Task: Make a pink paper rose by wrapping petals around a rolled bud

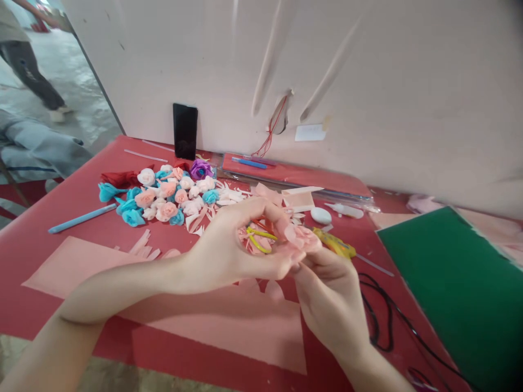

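Note:
Between my two hands is a pink paper flower (304, 238), held above the table. My left hand (241, 245) curves round from the left, its thumb and fingertips closed on the petals. From below and the right, my right hand (330, 294) pinches the flower's base; the exact grip is partly hidden by the fingers. Behind the left hand, yellow-handled scissors (261, 239) lie among pink scraps. Under my hands a long sheet of pink paper (245, 326) is spread, with a few loose petals (273, 291) by its upper edge.
Finished paper flowers (167, 196) are heaped at left, near an upright phone (185, 132). A yellow glue gun (337, 243) lies at right, with a black cord (382, 316) beside a green board (453, 294). A white panel (368, 81) stands behind. Another person (28, 60) is at far left.

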Motion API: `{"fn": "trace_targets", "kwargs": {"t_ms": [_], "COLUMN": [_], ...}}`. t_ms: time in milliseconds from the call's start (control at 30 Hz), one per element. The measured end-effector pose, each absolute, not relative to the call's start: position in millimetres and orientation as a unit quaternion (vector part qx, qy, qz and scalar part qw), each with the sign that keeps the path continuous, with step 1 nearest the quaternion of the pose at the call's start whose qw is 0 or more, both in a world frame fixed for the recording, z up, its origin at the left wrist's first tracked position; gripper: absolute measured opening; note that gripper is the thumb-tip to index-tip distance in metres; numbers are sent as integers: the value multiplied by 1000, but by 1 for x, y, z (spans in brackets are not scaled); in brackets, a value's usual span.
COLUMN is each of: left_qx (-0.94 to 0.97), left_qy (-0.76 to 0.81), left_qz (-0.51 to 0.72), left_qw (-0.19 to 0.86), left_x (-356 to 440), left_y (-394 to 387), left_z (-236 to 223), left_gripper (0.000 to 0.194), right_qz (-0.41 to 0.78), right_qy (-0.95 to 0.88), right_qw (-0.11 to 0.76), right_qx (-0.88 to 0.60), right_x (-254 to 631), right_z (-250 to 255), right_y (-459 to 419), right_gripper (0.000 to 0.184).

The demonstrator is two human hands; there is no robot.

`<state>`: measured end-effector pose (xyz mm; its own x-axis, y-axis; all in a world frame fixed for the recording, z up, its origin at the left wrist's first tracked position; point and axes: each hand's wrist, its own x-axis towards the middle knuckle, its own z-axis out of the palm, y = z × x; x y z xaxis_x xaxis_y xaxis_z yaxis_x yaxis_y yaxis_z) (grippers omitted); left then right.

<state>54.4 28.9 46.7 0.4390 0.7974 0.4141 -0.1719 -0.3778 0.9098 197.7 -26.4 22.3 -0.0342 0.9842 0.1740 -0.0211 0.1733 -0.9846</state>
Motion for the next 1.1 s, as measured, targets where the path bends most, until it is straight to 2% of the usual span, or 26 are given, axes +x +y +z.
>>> {"fn": "trace_targets", "kwargs": {"t_ms": [267, 500, 600, 667, 833, 1000, 1100], "left_qx": [688, 724, 729, 721, 672, 602, 577], "left_qy": [232, 223, 224, 219, 166, 151, 152], "left_qz": [477, 487, 483, 477, 428, 323, 307], "left_qw": [495, 434, 431, 453, 582, 714, 741], "left_x": [55, 55, 55, 54, 52, 49, 48], "left_y": [29, 34, 37, 37, 36, 37, 39], "left_z": [48, 47, 48, 49, 49, 49, 52], "left_gripper": [14, 11, 14, 15, 24, 18, 13], "right_qz": [322, 265, 310, 387, 595, 634, 649], "right_qy": [-604, -609, -580, -546, -483, -479, -488], "right_qw": [553, 556, 565, 571, 531, 508, 483], "right_qx": [-475, -500, -499, -476, -361, -333, -328], "right_x": [195, 196, 196, 196, 199, 200, 202], "right_z": [30, 31, 29, 28, 29, 33, 33], "right_y": [-27, -27, -26, -24, -17, -10, -9], "right_gripper": [25, 12, 7, 6, 7, 12, 14]}}
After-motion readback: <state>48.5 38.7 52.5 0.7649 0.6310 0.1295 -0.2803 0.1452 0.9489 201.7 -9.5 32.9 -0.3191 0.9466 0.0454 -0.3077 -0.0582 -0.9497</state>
